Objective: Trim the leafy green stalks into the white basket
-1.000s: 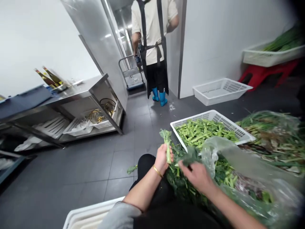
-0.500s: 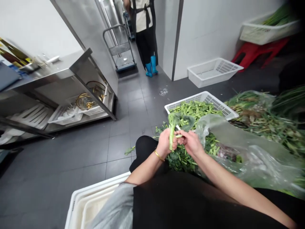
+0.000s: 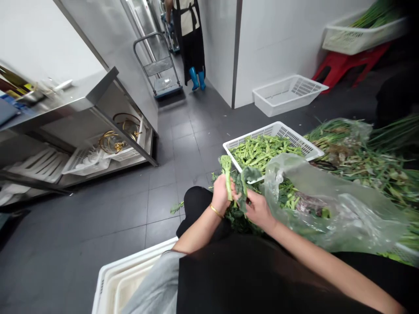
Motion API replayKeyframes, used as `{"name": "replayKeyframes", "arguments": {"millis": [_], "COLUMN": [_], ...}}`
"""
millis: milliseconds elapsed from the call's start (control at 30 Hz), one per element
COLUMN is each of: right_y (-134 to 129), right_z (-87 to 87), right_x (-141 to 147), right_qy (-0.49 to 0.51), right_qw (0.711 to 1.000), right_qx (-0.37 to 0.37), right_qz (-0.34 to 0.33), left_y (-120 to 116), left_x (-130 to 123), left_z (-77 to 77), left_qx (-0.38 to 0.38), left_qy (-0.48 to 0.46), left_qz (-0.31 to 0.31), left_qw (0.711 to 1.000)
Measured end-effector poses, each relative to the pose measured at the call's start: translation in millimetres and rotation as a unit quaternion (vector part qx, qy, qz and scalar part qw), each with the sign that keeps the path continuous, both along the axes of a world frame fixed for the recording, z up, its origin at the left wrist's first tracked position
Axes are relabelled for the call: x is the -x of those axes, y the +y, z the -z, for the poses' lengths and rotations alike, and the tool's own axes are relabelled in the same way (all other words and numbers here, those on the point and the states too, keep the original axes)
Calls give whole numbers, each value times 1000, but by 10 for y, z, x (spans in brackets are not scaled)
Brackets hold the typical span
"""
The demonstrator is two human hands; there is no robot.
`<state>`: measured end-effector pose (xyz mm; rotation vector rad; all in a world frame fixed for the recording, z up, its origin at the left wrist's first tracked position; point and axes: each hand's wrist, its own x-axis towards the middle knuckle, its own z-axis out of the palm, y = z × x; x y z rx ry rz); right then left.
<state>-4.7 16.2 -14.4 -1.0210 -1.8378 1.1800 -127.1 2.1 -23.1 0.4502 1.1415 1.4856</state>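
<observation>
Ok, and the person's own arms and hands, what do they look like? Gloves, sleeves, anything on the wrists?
No gloves: the left hand and right hand are bare, as are both forearms. A thin gold bangle circles the left wrist. A loose grey sleeve ends above the left forearm; no right sleeve shows.

- A pale green vegetable stalk is standing upright, gripped in the left hand.
- A dark green leaf is hanging just beside it, near the right hand.
- Trimmed green stalks are lying heaped in a white plastic basket.
- Leafy greens are bunching beneath the hands.
</observation>
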Motion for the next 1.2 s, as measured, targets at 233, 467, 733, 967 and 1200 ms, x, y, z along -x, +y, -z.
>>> {"name": "replayKeyframes", "arguments": {"millis": [233,467,733,967,1200], "right_y": [378,341,92,533,60], "right_z": [15,2,262,-189,-170], "right_x": [9,48,-177,-77,6], "right_qy": [108,-39,-242,-194,-157], "right_qw": [973,994,960,979,926], "right_qx": [201,-74,-86,-58,-329], "right_qz": [-24,65,-111,-23,-96], "left_y": [-85,-41,9,-229,-94], "left_x": [127,-78,202,45,29], "left_z": [-52,32,-28,-50,-33], "left_qx": [-62,14,-8,-60,-19], "left_qy": [-74,-15,71,230,83], "left_qz": [220,109,-1,5,45], "left_qw": [971,994,997,971,995]}}
